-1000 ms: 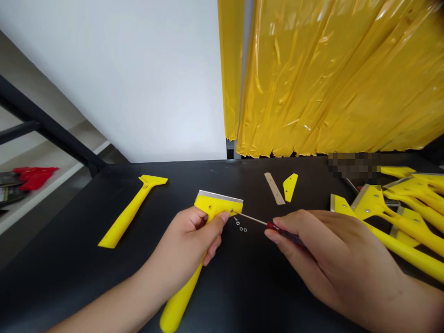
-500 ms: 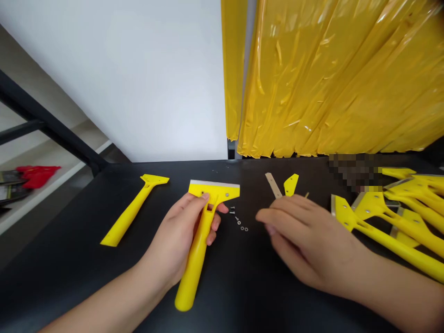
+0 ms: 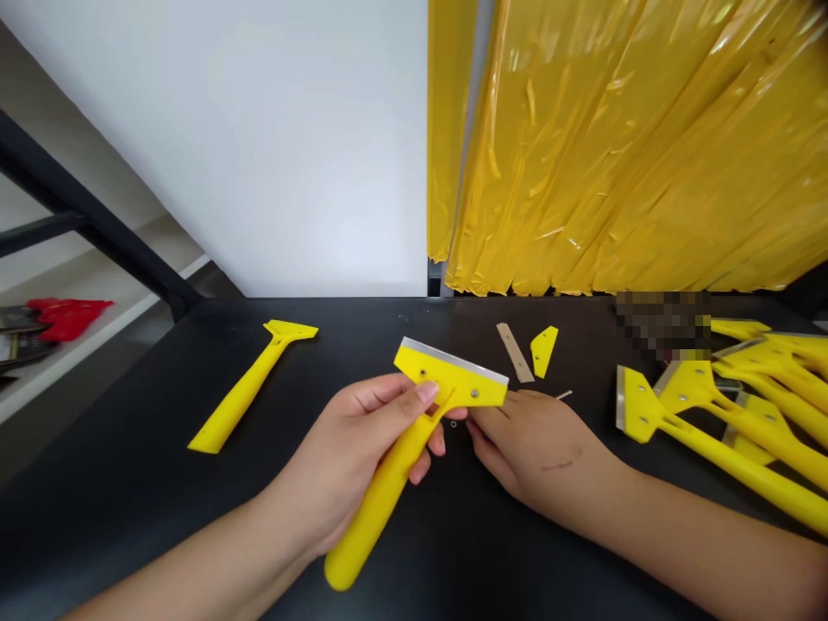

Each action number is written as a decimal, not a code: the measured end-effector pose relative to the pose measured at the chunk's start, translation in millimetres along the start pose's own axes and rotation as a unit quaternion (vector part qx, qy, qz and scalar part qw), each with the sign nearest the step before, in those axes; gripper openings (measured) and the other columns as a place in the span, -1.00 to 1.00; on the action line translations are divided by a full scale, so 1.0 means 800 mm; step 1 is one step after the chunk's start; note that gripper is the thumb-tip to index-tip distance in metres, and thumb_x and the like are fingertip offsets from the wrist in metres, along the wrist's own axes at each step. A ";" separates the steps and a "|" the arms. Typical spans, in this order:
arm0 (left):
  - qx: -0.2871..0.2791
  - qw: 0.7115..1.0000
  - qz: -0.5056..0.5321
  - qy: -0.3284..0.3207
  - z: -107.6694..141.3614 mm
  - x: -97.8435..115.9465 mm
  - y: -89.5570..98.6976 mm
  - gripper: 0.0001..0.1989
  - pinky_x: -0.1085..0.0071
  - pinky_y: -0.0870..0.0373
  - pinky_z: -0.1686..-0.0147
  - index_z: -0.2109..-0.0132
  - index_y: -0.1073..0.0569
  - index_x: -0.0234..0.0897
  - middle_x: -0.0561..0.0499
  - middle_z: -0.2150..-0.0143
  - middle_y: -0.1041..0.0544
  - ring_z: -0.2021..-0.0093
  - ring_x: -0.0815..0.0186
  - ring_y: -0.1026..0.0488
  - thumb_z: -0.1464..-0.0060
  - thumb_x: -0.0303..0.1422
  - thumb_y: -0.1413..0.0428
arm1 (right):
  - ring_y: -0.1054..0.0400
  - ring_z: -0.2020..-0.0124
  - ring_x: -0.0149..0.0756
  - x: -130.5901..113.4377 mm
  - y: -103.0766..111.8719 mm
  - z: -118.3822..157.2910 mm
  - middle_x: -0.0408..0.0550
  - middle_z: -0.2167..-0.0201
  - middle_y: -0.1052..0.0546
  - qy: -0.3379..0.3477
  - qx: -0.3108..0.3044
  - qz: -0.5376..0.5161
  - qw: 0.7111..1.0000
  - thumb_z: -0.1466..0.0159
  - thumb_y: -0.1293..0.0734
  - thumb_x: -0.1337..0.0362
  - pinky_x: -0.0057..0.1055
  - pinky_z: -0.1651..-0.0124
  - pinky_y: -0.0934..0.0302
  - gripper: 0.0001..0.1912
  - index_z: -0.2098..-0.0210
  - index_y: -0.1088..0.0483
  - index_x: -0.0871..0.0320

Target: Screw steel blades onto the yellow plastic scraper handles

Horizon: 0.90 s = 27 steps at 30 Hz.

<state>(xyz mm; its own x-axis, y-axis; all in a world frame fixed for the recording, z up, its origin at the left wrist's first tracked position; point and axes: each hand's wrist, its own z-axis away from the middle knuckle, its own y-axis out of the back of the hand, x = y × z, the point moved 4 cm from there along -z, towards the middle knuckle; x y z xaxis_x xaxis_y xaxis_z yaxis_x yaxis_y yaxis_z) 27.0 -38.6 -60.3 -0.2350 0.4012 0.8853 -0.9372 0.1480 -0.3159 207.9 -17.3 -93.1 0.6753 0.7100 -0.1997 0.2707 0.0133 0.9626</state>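
Note:
In my left hand (image 3: 362, 431) is a yellow scraper (image 3: 372, 526), its thumb pressed on the head and its fingers wrapped behind. The head is tilted, with a metal blade along its upper edge, one screw at the right and an open hole at the left. My right hand (image 3: 549, 444) is low over the table, just right of the scraper head; its fingertips are hidden, so what they hold does not show. A small ring-shaped nut (image 3: 454, 423) lies by its fingers. Beyond are a loose blade strip (image 3: 516, 352) and a yellow cover plate (image 3: 544, 351).
On the black table (image 3: 161, 526), a yellow scraper handle (image 3: 249, 392) lies at the left. Several scrapers with blades (image 3: 724, 444) are piled at the right. A thin stick (image 3: 565, 395) lies past my right hand. Yellow plastic wrap (image 3: 614, 155) and a white panel (image 3: 291, 147) stand behind.
My left hand has turned the scraper clockwise and moved its head right. My right hand has moved left and down toward the small screws and nuts, most of which are now hidden.

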 end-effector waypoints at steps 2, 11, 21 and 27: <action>-0.038 0.999 -0.008 0.030 0.002 -0.003 -0.005 -0.71 0.51 -0.34 0.48 0.19 -0.67 -0.37 -0.07 0.42 -0.58 0.52 0.39 -0.42 -0.29 -0.18 -0.28 | -0.50 0.38 -0.14 0.007 0.007 -0.001 0.05 0.36 -0.60 -0.011 -0.002 -0.012 1.000 -0.39 -0.26 0.38 -0.27 0.29 -0.21 -0.82 0.24 -0.52 0.20; -0.119 0.989 -0.059 0.064 0.015 -0.016 -0.022 -0.81 0.56 -0.41 0.52 0.19 -0.71 -0.30 -0.14 0.24 -0.69 0.40 0.35 -0.51 -0.23 -0.24 -0.33 | -0.46 0.32 -0.33 0.019 0.070 0.005 -0.14 0.35 -0.57 -0.170 -0.084 -0.534 0.824 -0.47 -0.33 0.07 -0.42 0.25 -0.30 -0.73 0.23 -0.48 0.13; -0.123 0.985 -0.106 0.061 0.017 -0.019 -0.025 -0.80 0.57 -0.42 0.51 0.23 -0.71 -0.29 -0.02 0.43 -0.60 0.44 0.37 -0.49 -0.27 -0.26 -0.28 | -0.38 0.40 -0.40 0.012 0.045 0.007 -0.13 0.38 -0.57 -0.215 -0.129 -0.655 0.713 -0.31 -0.50 -0.03 -0.46 0.32 -0.22 -0.64 0.22 -0.57 0.17; -0.098 0.993 -0.052 0.052 0.012 -0.025 -0.022 -0.85 0.56 -0.47 0.51 0.12 -0.65 -0.27 -0.01 0.30 -0.61 0.41 0.36 -0.53 -0.23 -0.29 -0.33 | -0.34 0.39 -0.38 0.019 0.038 0.015 -0.09 0.37 -0.54 -0.218 -0.115 -0.674 0.696 -0.37 -0.43 -0.09 -0.45 0.34 -0.16 -0.57 0.05 -0.64 0.15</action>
<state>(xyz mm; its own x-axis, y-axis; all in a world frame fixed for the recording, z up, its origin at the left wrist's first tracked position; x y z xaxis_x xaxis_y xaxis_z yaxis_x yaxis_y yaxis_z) 45.6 -57.7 -68.9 -0.1023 0.4646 0.8796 -0.8848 0.3617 -0.2939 234.5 -14.9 -69.4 0.0717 -0.3389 -0.9381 0.7770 0.6087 -0.1605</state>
